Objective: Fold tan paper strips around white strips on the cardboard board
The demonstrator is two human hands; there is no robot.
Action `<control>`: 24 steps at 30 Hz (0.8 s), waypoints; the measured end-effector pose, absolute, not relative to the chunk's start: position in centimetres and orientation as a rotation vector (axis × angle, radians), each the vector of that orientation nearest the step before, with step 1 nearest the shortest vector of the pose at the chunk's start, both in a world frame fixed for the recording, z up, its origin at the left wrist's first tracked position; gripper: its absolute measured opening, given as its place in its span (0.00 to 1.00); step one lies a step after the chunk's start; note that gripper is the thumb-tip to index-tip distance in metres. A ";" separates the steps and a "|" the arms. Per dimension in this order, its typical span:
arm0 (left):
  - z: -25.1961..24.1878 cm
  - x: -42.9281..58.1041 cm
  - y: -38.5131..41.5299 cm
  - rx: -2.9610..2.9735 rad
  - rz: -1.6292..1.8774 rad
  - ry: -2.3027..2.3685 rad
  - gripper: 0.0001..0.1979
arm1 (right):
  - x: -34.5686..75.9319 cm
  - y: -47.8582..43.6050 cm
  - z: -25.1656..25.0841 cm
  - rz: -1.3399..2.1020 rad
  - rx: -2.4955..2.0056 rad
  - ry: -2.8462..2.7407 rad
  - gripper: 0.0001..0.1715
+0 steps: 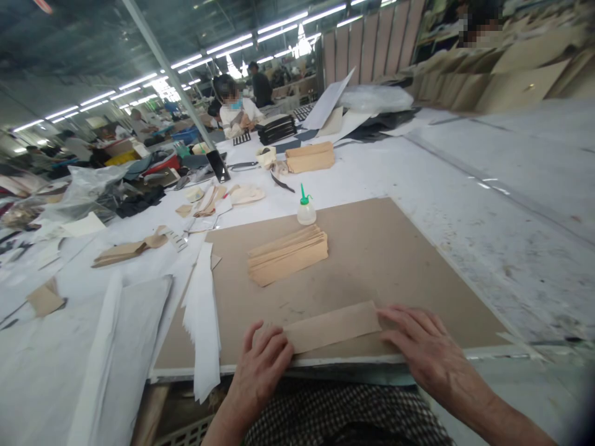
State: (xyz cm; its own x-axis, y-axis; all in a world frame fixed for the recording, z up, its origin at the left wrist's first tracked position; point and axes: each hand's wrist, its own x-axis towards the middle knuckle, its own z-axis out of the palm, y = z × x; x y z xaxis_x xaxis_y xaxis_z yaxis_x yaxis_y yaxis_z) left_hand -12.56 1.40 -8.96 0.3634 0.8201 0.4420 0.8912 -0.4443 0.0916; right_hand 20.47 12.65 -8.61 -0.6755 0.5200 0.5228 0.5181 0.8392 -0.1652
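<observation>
A flat tan strip [334,327] of fabric or thin leather lies near the front edge of a brown board [372,260]. My left hand [266,359] rests with curled fingers on the strip's left end, which it covers. At the right end is my right hand [423,337], its fingers stretched out and its thumb apart from them, touching the strip's end corners. Beyond the strip, a stack of similar tan strips [288,255] lies on the board. Behind that stack stands a clear squeeze bottle [307,214] with a green spout.
White paper strips [204,322] hang over the board's front edge at left. Further off are a phone [217,166], another tan stack [310,157] and a black stack [276,129]. A co-worker [237,111] is across the table. Grey sheets [134,347] lie at left.
</observation>
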 end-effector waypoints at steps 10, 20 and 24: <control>-7.6 -13.2 0.9 -2.456 -0.515 -1.855 0.13 | 11.4 9.6 -10.6 -0.010 -0.572 -2.514 0.23; -5.6 -22.4 -5.5 -1.795 -0.621 -2.490 0.11 | 11.0 10.8 -11.1 -0.109 -0.472 -2.501 0.20; -5.2 -24.5 -5.3 -1.852 -0.508 -2.587 0.02 | 11.7 11.5 -11.8 -0.011 -0.500 -2.523 0.16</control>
